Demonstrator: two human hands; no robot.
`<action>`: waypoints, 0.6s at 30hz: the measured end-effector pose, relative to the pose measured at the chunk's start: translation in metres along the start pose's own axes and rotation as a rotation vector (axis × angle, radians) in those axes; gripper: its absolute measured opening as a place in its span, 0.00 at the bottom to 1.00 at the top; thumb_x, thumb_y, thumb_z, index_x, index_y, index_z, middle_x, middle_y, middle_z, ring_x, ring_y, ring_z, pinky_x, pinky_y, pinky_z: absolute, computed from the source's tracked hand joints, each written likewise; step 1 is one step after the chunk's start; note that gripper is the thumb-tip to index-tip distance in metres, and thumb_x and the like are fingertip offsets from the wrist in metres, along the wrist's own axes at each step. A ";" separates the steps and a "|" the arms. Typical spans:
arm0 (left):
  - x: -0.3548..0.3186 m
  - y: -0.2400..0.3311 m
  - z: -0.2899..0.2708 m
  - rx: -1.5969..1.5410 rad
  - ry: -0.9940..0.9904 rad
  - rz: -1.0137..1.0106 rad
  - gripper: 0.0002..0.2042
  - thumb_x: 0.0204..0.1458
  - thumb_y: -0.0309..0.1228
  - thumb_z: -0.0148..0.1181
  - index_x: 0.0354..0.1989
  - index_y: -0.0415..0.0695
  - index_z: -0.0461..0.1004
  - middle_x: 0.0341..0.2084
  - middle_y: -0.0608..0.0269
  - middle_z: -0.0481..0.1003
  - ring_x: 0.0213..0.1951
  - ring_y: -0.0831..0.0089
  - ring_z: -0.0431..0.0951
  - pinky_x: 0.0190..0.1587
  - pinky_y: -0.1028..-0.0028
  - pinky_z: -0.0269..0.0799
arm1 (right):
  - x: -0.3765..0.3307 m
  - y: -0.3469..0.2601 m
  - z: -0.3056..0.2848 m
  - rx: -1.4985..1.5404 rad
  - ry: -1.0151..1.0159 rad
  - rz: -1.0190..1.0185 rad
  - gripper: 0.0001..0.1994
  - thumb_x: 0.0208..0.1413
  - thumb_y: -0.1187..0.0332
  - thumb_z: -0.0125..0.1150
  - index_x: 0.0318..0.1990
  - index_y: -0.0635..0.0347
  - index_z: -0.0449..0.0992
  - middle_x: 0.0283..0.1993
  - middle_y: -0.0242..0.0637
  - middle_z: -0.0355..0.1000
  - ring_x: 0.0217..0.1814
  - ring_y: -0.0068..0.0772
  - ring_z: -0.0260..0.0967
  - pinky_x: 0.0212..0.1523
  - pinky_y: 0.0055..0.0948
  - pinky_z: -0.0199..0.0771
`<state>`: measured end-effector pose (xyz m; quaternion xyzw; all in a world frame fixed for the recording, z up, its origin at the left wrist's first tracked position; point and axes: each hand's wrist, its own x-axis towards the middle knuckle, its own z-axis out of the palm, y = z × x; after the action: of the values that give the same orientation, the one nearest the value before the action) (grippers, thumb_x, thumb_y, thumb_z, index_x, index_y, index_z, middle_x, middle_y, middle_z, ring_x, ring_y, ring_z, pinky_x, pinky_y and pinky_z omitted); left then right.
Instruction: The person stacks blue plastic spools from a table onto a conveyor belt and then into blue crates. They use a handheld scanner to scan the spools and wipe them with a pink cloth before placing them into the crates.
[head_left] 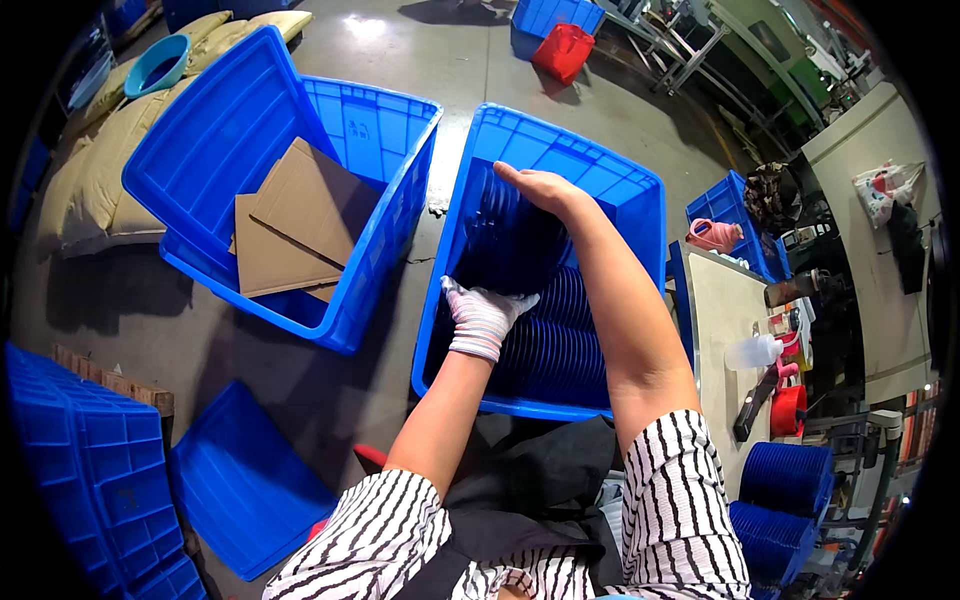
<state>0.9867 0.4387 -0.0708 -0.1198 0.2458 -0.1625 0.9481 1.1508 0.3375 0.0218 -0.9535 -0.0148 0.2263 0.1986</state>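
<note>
Both hands [485,315] seemingly clasping blue discs [510,240] in crate [640,200].

A grey concrete floor [430,60] carries two big blue crates [560,150] side by side, the left crate [370,130] holding cardboard sheets [300,220]. Tan sacks [90,170] lie at far left, a blue lid [240,480] nearer, and stacked crates [90,470] beside it. A red bag [562,50] sits farther off.

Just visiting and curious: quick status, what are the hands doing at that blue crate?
Gloved left hand and bare right hand clasp a stack of blue discs inside the blue crate. More discs beneath. Nothing blocking.
</note>
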 end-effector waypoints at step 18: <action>0.026 0.051 -0.074 2.965 -0.315 1.026 0.35 0.54 0.50 0.53 0.67 0.42 0.57 0.69 0.41 0.48 0.71 0.43 0.42 0.71 0.49 0.32 | -0.022 0.137 0.103 0.656 0.431 -0.201 0.25 0.63 0.49 0.51 0.56 0.60 0.73 0.55 0.41 0.74 0.59 0.33 0.69 0.60 0.29 0.64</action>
<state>0.9837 0.4648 -0.1604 -0.9559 0.2101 -0.0903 -0.1845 1.0776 0.2473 -0.1061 -0.8589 0.0068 -0.0066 0.5121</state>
